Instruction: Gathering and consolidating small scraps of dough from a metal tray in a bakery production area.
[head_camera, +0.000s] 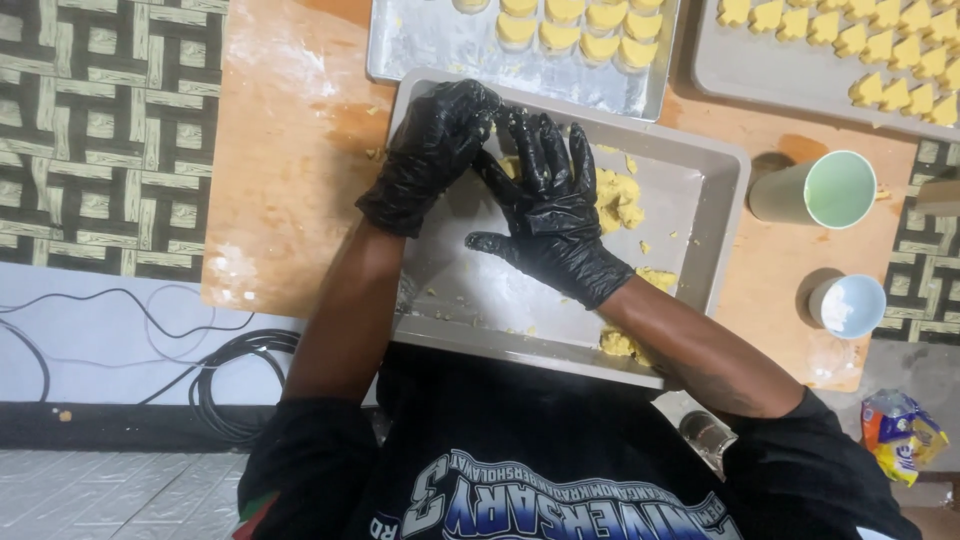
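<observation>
Both my hands wear black gloves and hover over a grey metal tray (728, 205) on a wooden board (280, 190). My right hand (552, 215) lies flat with its fingers spread, over the tray's middle, next to a lump of yellow dough (620, 198). My left hand (432, 150) is curled at the tray's far left corner, its fingertips against the fingers of my right hand. What lies under the curled fingers is hidden. More dough crumbs (620, 343) sit by the tray's near rim under my right forearm.
A floured tray (430, 45) with round yellow pieces (580, 30) stands beyond. Another tray (760, 75) at the far right holds several shaped yellow pieces. A green cup (815, 190) and a small white cup (847, 305) lie to the right. Cables (220, 370) run at left.
</observation>
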